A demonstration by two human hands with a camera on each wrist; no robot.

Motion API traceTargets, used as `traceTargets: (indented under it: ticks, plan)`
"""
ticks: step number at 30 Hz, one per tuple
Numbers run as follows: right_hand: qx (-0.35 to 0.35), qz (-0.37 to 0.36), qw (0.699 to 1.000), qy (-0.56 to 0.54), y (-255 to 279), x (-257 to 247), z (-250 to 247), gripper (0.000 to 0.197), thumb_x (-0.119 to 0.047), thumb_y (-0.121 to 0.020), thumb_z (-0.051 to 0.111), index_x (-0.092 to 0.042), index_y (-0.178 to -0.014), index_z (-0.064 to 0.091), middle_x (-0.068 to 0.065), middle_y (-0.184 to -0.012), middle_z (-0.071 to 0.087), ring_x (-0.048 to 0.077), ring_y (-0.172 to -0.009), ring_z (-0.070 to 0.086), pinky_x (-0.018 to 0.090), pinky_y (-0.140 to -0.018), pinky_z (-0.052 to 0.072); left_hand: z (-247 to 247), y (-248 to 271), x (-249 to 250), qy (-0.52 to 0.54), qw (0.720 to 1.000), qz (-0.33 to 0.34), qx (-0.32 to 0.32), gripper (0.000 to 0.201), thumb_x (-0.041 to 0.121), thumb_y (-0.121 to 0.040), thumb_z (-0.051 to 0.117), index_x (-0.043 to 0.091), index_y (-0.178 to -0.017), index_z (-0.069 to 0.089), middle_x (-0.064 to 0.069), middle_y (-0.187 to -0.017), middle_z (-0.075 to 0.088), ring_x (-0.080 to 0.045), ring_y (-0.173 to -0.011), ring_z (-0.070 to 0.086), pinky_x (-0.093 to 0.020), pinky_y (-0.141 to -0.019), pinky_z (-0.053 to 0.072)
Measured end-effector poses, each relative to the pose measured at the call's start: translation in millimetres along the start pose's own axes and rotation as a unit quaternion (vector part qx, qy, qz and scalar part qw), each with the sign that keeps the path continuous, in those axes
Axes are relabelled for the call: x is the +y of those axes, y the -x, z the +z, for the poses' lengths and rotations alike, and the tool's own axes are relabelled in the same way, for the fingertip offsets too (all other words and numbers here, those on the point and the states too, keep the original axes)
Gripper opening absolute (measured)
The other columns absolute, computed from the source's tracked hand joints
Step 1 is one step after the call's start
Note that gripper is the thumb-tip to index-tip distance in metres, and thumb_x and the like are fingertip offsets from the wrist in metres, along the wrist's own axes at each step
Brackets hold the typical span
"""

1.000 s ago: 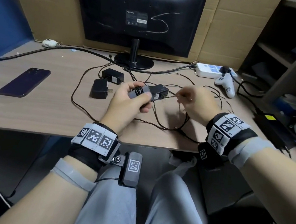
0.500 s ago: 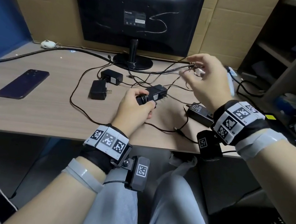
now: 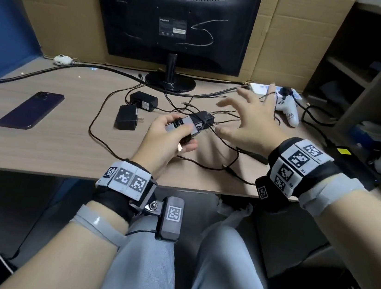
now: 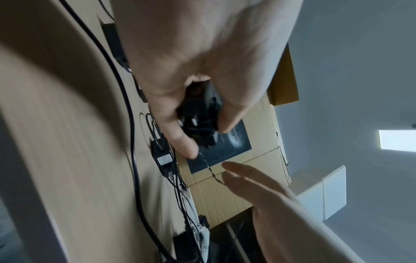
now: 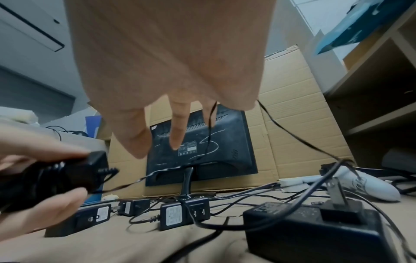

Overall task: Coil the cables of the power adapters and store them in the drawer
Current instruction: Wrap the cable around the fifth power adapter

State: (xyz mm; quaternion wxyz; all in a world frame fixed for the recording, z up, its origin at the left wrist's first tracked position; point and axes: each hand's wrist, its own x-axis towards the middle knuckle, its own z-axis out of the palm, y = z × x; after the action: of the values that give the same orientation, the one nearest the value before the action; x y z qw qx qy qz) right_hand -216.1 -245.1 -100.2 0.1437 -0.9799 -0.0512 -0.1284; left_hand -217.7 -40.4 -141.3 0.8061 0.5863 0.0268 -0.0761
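1. A person's left hand (image 3: 168,136) gripped a black power adapter (image 3: 193,125) above the desk (image 3: 39,146), its fingers (image 4: 180,140) curled round the body and the turns of cable already wound on it.
2. The right hand (image 3: 247,125) hovered just beside it, fingers (image 5: 178,129) spread and released; a thin cable (image 5: 292,135) trailed past them, ungripped as far as could be seen.
3. Winding appeared mid-way; the next move likely called for catching the loose cable and laying another turn.
4. Other adapters (image 3: 143,101) lay uncoiled among tangled leads on the wood-grain desk, near a phone (image 3: 31,110), a monitor (image 3: 175,16) and a white controller (image 3: 286,108), with cardboard behind. No drawer was in view.
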Motion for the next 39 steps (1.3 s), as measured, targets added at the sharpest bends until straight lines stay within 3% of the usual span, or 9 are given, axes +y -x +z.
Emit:
traceTargets:
  ticks: [3, 7, 9, 12, 16, 22, 26, 31, 39]
  plan:
    - [-0.062, -0.045, 0.994, -0.077, -1, -3, 4, 0.052, -0.034, -0.095, 0.065, -0.041, -0.145, 0.052, -0.006, -0.154, 0.048, 0.010, -0.151, 0.031, 0.044, -0.127, 0.008, -1, 8, 6, 0.059, 0.997, -0.006, -0.058, 0.020, 0.001, -0.101, 0.062, 0.005, -0.121, 0.059, -0.017, -0.101, 0.070, -0.031, -0.074, 0.071, -0.043, -0.080, 0.065]
    - [-0.151, -0.059, 0.981, -0.104, -3, -5, 15, 0.032, -0.052, -0.083, 0.049, -0.042, -0.105, 0.069, -0.010, -0.143, 0.060, -0.001, -0.154, 0.021, 0.053, -0.123, -0.018, -3, 9, 12, 0.087, 0.994, 0.002, -0.058, 0.016, 0.002, -0.102, 0.061, 0.007, -0.118, 0.059, -0.015, -0.089, 0.076, -0.029, -0.072, 0.072, -0.039, -0.076, 0.064]
    - [-0.164, -0.061, 0.975, -0.135, 2, -6, 15, 0.035, -0.064, -0.075, 0.050, -0.045, -0.093, 0.073, -0.012, -0.148, 0.055, 0.005, -0.158, 0.011, 0.055, -0.123, -0.018, -5, 4, 12, 0.068, 0.997, 0.022, -0.036, 0.017, 0.006, -0.101, 0.065, 0.011, -0.117, 0.061, -0.007, -0.088, 0.078, -0.026, -0.077, 0.073, -0.040, -0.082, 0.063]
    - [-0.138, -0.066, 0.978, -0.142, 11, -15, 7, 0.020, -0.056, -0.092, 0.064, -0.040, -0.090, 0.076, -0.002, -0.162, 0.039, 0.017, -0.159, -0.013, 0.051, -0.125, -0.019, -7, 2, 10, 0.042, 0.998, 0.036, -0.021, 0.021, 0.009, -0.100, 0.069, 0.017, -0.118, 0.062, -0.005, -0.099, 0.077, -0.024, -0.093, 0.074, -0.045, -0.096, 0.061]
    - [-0.085, -0.121, 0.982, -0.116, 9, -20, 7, 0.013, -0.048, -0.094, 0.070, -0.038, -0.088, 0.073, 0.000, -0.169, 0.026, 0.028, -0.156, -0.026, 0.053, -0.128, -0.007, -4, 4, 9, 0.055, 0.997, 0.047, -0.027, 0.024, 0.004, -0.101, 0.067, 0.014, -0.121, 0.057, -0.017, -0.105, 0.076, -0.030, -0.090, 0.076, -0.045, -0.089, 0.064]
    - [-0.022, -0.168, 0.978, -0.121, 5, -18, 5, 0.020, -0.044, -0.086, 0.081, -0.023, -0.085, 0.079, 0.006, -0.171, 0.020, 0.035, -0.160, -0.007, 0.049, -0.129, 0.008, -11, 3, 6, -0.136, 0.986, 0.074, -0.060, 0.029, 0.005, -0.098, 0.070, 0.013, -0.124, 0.058, -0.017, -0.103, 0.071, -0.023, -0.072, 0.068, -0.040, -0.075, 0.064]
    - [0.011, -0.157, 0.974, -0.162, 2, -12, -3, 0.025, -0.048, -0.071, 0.091, -0.030, -0.077, 0.075, 0.005, -0.168, 0.026, 0.016, -0.157, 0.022, 0.039, -0.126, 0.025, -19, 7, 6, -0.184, 0.974, 0.064, -0.117, 0.033, 0.002, -0.089, 0.078, 0.016, -0.115, 0.063, -0.025, -0.111, 0.072, -0.029, -0.080, 0.071, -0.031, -0.064, 0.058]
    - [0.006, -0.118, 0.973, -0.197, 5, -9, -1, 0.037, -0.053, -0.064, 0.091, -0.024, -0.082, 0.076, 0.003, -0.160, 0.037, 0.011, -0.152, 0.030, 0.029, -0.122, 0.026, -16, 14, 8, -0.229, 0.957, 0.080, -0.162, 0.044, 0.017, -0.075, 0.092, 0.021, -0.112, 0.069, -0.020, -0.113, 0.071, -0.031, -0.084, 0.073, -0.033, -0.065, 0.056]
    - [-0.011, -0.090, 0.961, -0.260, 2, -1, 8, 0.026, -0.059, -0.082, 0.077, -0.036, -0.095, 0.078, -0.010, -0.141, 0.059, -0.003, -0.137, 0.048, 0.046, -0.119, 0.038, -11, 16, 6, -0.178, 0.958, 0.054, -0.219, 0.055, -0.002, -0.090, 0.072, 0.019, -0.138, 0.056, -0.015, -0.107, 0.071, -0.029, -0.077, 0.073, -0.033, -0.064, 0.050]
